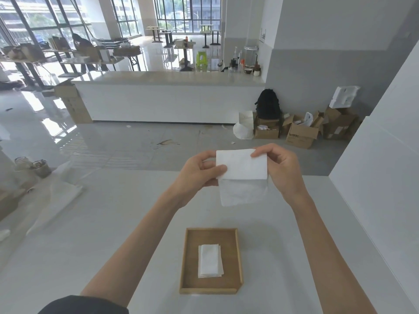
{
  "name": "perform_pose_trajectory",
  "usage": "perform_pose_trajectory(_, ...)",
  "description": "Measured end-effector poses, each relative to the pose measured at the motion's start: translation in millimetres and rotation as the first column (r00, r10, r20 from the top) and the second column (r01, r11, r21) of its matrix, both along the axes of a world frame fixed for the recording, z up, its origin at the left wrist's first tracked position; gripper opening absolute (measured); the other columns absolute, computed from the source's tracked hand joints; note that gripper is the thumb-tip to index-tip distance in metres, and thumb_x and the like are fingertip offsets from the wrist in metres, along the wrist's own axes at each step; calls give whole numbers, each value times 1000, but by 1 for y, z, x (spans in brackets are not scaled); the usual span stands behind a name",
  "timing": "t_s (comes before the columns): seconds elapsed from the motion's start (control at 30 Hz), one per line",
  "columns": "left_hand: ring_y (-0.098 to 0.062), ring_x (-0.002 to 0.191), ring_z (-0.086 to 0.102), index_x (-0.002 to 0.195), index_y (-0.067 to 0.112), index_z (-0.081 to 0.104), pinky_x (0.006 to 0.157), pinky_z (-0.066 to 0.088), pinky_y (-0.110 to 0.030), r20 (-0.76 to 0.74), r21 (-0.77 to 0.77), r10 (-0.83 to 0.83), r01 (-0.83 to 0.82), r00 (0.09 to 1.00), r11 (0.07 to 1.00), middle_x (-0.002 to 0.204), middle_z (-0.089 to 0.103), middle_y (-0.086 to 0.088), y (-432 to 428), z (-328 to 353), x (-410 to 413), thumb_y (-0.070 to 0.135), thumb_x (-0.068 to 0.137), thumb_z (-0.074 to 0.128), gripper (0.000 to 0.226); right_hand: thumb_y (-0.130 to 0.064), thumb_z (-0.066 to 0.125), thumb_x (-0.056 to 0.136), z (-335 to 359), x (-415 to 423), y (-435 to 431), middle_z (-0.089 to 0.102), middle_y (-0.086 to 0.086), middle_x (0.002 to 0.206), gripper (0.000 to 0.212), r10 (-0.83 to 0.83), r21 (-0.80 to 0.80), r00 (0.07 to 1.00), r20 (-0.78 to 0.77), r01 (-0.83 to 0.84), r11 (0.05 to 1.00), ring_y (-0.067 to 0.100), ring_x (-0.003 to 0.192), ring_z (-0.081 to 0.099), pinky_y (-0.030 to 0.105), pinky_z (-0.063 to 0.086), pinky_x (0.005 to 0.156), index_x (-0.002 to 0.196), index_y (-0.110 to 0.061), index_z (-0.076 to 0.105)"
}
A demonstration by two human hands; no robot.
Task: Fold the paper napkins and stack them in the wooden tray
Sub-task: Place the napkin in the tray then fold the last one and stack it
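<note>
Down low, closest of all, a dark sleeve (86, 305) covers the top of the person's left arm. Just past it a wooden tray (238, 257) sits on the white table (90, 245). Inside the tray lies a small pile of folded napkins (210, 261). Its edges do not all line up.

Farther out, both hands hold one paper napkin (242, 175) up in the air, above the table and beyond the tray. The left hand (199, 172) is pinched shut on the napkin's left edge, thumb in front. The right hand (281, 168) is pinched shut on the top right corner. The top part of the napkin is bent over toward the person. A thinner part hangs down below it, loose.

I think this fold is only half done, and a few things could go wrong.

The paper is soft and thin. If the hands pull apart too hard, it could tear.

Nothing holds the hanging part. It could swing or curl, and then the fold would come out crooked.

No table is under the napkin to press on, so the crease may stay weak and pop open.

The pile in the tray is already a bit messy. A napkin dropped on it carelessly could push it more askew.
</note>
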State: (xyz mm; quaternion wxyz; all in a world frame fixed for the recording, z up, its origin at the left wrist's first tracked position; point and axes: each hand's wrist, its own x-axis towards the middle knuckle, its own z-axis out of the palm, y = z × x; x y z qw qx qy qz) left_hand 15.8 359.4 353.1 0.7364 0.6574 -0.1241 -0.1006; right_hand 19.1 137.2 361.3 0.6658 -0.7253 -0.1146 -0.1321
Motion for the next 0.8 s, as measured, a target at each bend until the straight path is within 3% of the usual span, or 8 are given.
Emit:
perform_pose_trajectory(0.07, -30, 94, 73, 126, 7, 62, 79, 61, -37, 17, 6, 47, -47, 999, 999, 112, 75, -20, -1, 1, 2, 6, 96, 66, 30, -12, 48, 106, -5, 4, -2, 77, -8, 103, 38, 43, 87, 996, -79, -36, 996, 15, 98, 72, 24, 58, 74, 108, -37, 76)
perform_pose_trajectory(0.13, -28, 86, 73, 120, 9, 65, 74, 62, -38, 29, 4, 104, -104, 994, 995, 106, 77, -17, -2, 1, 5, 6, 95, 67, 25, -29, 36, 110, -12, 6, -4, 77, 5, 115, 37, 206, 312, 949, -237, -126, 942, 21, 104, 72, 34, 58, 82, 137, -36, 60)
perform_pose_trajectory(0.2, -24, 80, 72, 114, 14, 67, 69, 61, -36, 36, 8, 159, -160, 987, 987, 97, 77, -12, -3, 0, 6, 7, 95, 68, 20, -52, 33, 106, -21, 4, -6, 74, 10, 125, 47, 302, 389, 894, -331, -162, 907, 28, 113, 71, 41, 57, 88, 148, -35, 47)
perform_pose_trajectory(0.27, -22, 76, 72, 111, 16, 67, 65, 60, -34, 48, 22, 194, -195, 980, 981, 89, 76, -6, -3, 0, 6, 6, 95, 68, 19, -57, 47, 100, -30, 2, -5, 73, 8, 129, 55, 324, 339, 882, -343, -205, 918, 32, 118, 69, 47, 57, 93, 148, -31, 47)
perform_pose_trajectory(0.37, -18, 73, 73, 112, 16, 67, 62, 59, -32, 88, 66, 216, -222, 972, 973, 82, 76, 1, -3, -1, 6, 5, 94, 68, 21, -22, 70, 96, -36, 1, -2, 76, 5, 120, 55, 244, 256, 917, -316, -165, 953, 28, 113, 71, 42, 60, 92, 146, -26, 48)
perform_pose_trajectory(0.53, -15, 78, 74, 108, 18, 67, 65, 60, -29, 157, 81, 239, -254, 958, 964, 91, 76, 1, -1, -1, 2, 2, 93, 67, 22, -11, 72, 93, -33, 2, 1, 78, 4, 115, 48, 197, 267, 948, -251, -128, 955, 23, 106, 75, 32, 62, 82, 136, -26, 56)
perform_pose_trajectory(0.67, -22, 91, 74, 122, 8, 63, 75, 60, -34, 99, 8, 166, -168, 981, 986, 106, 76, -8, 3, -1, 1, 8, 96, 66, 26, -13, 74, 92, -26, 1, 4, 78, 3, 114, 34, 158, 276, 972, -174, -106, 955, 22, 103, 76, 28, 62, 76, 123, -23, 66)
perform_pose_trajectory(0.8, -21, 86, 75, 112, 8, 70, 71, 60, -32, 125, 18, 154, -157, 980, 987, 99, 79, -6, 5, -1, 0, 3, 95, 65, 18, -10, 74, 91, -19, 1, 1, 79, 3, 112, 27, 160, 223, 979, -124, -130, 966, 21, 103, 75, 26, 60, 80, 113, -24, 70)
